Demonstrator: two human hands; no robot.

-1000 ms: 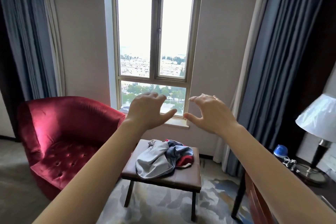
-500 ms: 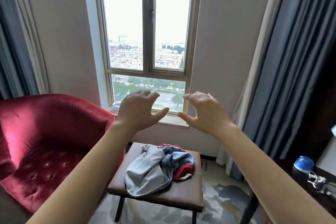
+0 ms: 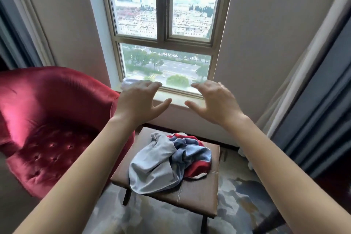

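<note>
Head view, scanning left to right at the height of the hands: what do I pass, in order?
red armchair → left hand → right hand → blue curtain. The clothes on the stool lie lower and span both hands, so they are left out.

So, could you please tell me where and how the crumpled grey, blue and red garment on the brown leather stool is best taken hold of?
Probably from above: the garment lies heaped on the stool, with raised folds and no flat edge to slide under. The left hand could pinch the grey hump, the right hand the blue-and-red bunch.
</note>
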